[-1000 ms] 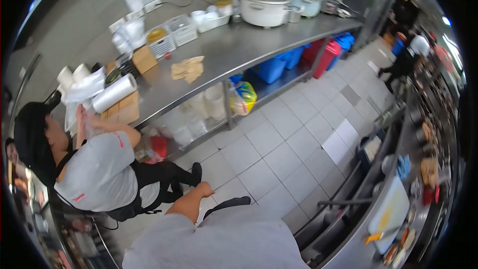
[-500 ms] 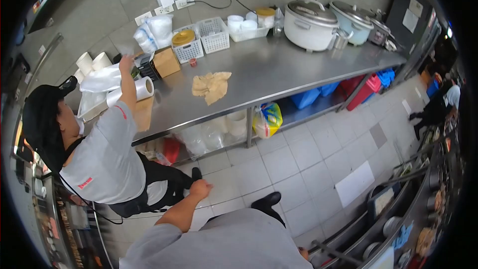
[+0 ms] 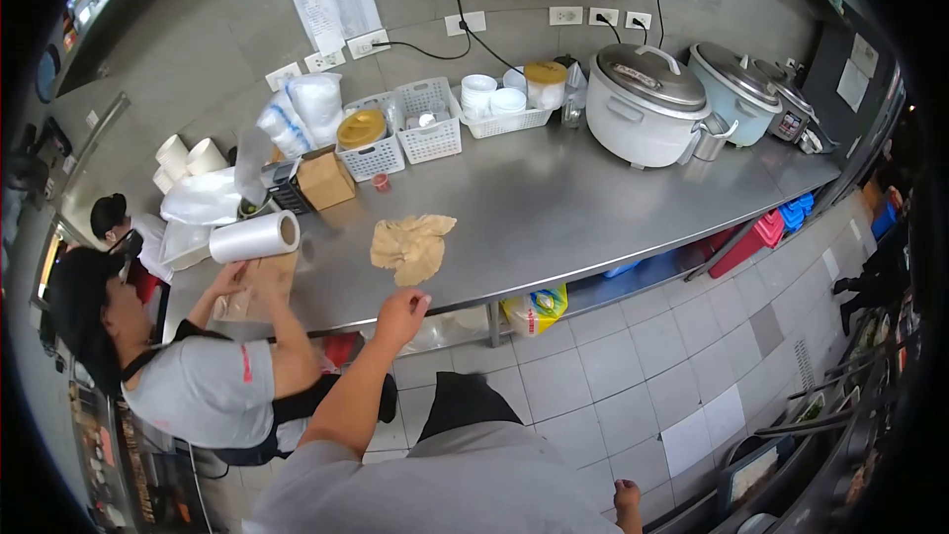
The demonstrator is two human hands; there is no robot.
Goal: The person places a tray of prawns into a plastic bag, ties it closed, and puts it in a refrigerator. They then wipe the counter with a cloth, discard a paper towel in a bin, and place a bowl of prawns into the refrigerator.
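Sheet [image 3: 413, 247], tan, crumpled: lying on the steel worktop [image 3: 514, 208], just beyond my left fingers [image 3: 419, 301], with a gap between. Left fingers: loosely curled; I cannot tell whether the tips meet. Right fingers [image 3: 623, 487]: partly bent, low over the tiled floor [image 3: 633, 366], well apart from the sheet; whether pressed together, I cannot tell. Small red cup [image 3: 382, 182]: behind the sheet.

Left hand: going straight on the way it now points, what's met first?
Probably the crumpled tan sheet on the grey steel counter; depth is unclear, so the left hand might catch the counter's edge instead.
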